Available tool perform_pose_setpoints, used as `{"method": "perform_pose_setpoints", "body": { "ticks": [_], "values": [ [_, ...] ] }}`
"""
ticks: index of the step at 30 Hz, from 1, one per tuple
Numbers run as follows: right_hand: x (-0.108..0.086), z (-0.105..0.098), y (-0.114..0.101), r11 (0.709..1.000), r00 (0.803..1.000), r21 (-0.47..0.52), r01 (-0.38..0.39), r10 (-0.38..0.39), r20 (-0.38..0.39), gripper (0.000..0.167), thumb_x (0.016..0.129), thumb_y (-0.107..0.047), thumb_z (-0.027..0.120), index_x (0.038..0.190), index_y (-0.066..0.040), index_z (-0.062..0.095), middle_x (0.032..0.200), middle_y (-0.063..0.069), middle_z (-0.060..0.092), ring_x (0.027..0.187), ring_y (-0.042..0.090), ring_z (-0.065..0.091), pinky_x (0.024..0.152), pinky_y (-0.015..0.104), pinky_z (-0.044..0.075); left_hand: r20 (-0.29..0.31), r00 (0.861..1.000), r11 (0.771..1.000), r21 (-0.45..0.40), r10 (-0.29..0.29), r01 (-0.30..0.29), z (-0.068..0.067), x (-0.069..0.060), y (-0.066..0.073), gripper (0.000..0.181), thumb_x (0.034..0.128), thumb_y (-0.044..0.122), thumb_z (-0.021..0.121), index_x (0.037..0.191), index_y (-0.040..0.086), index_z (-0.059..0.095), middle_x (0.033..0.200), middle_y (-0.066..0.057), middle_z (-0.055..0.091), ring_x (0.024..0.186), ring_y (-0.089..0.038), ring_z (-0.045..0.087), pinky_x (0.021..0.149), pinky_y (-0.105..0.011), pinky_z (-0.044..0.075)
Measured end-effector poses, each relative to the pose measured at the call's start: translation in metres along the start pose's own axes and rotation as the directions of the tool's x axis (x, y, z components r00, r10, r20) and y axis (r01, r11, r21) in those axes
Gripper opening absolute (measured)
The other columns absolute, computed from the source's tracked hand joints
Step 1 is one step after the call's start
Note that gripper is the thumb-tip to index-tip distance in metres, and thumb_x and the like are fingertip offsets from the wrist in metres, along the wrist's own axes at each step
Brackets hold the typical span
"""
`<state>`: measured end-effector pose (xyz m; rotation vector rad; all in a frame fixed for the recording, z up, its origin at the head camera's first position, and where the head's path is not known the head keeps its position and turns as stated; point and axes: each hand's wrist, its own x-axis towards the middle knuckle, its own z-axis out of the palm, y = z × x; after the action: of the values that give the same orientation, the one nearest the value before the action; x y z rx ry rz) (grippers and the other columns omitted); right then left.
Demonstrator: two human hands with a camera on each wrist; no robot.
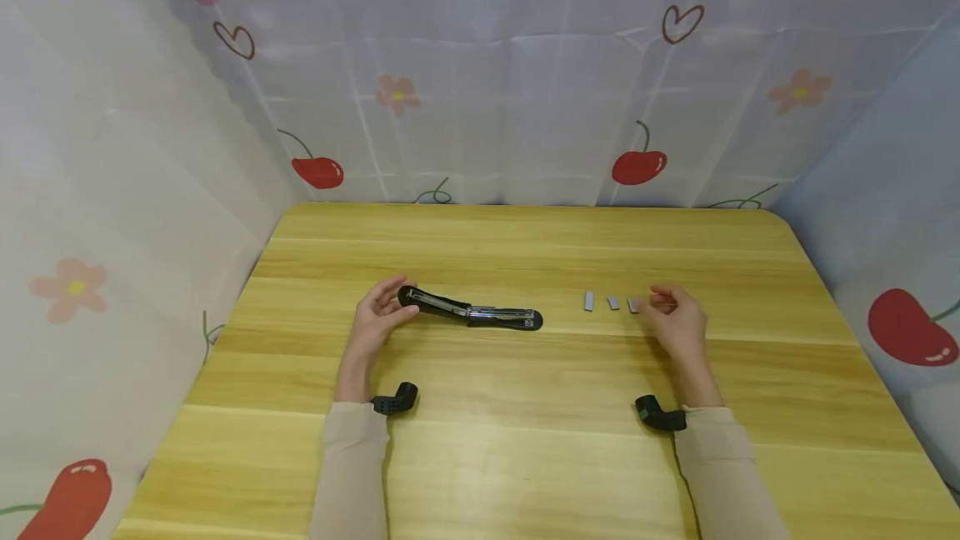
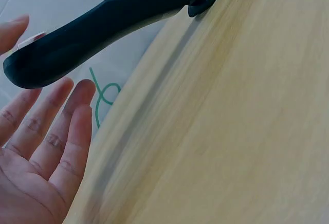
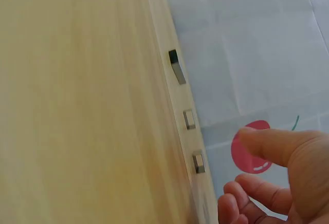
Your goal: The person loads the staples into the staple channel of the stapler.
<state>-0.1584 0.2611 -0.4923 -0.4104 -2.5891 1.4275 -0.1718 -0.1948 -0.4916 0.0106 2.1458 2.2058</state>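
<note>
A black stapler, swung wide at its hinge, lies on the table with its metal channel facing up. In the left wrist view its black handle slants up off the tabletop. My left hand holds the stapler's left end between thumb and fingertips. Three small grey staple strips lie in a row on the right: a longer strip, a short middle strip and a short right strip. Beside the right strip is my right hand, thumb and fingers apart, with nothing held.
The light wooden table has rounded far corners. A patterned white curtain hangs behind it, and more cloth hangs at both sides. Black wrist cameras sit on both forearms.
</note>
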Motion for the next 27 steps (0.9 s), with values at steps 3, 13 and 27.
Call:
{"method": "perform_pose_setpoints", "body": {
  "ticks": [3,13,27],
  "values": [
    [0.000,0.005,0.005,0.998,1.000,-0.054,0.019,-0.019,0.009,0.045,0.090,-0.025,0.071,0.123,0.003,0.061,0.110,0.019,0.065,0.087,0.012,0.058,0.068,0.006,0.041,-0.004,1.000,1.000,-0.010,-0.020,0.020,-0.001,-0.001,-0.001,0.058,0.0853,-0.006,0.068,0.140,-0.003,0.047,0.115,0.011,0.065,0.092,-0.005,0.062,0.078,-0.018,0.054],
    [-0.001,0.011,0.009,0.979,0.997,-0.185,0.081,-0.078,0.022,0.040,0.090,-0.025,0.069,0.117,0.003,0.063,0.110,0.022,0.066,0.093,0.032,0.061,0.076,0.029,0.046,-0.026,1.000,0.998,-0.066,-0.001,0.000,-0.001,0.001,-0.004,0.048,0.0844,-0.010,0.067,0.130,-0.008,0.052,0.101,0.014,0.070,0.087,-0.004,0.065,0.076,-0.018,0.056],
    [-0.002,0.013,0.009,0.943,0.994,-0.316,0.107,-0.108,0.015,0.030,0.091,-0.025,0.068,0.107,0.000,0.067,0.100,0.019,0.064,0.086,0.031,0.059,0.063,0.029,0.041,-0.056,0.998,0.997,-0.082,-0.006,0.001,-0.001,0.003,-0.008,0.046,0.0831,-0.009,0.070,0.127,-0.008,0.056,0.098,0.013,0.070,0.085,-0.006,0.065,0.074,-0.018,0.055]
  ]
}}
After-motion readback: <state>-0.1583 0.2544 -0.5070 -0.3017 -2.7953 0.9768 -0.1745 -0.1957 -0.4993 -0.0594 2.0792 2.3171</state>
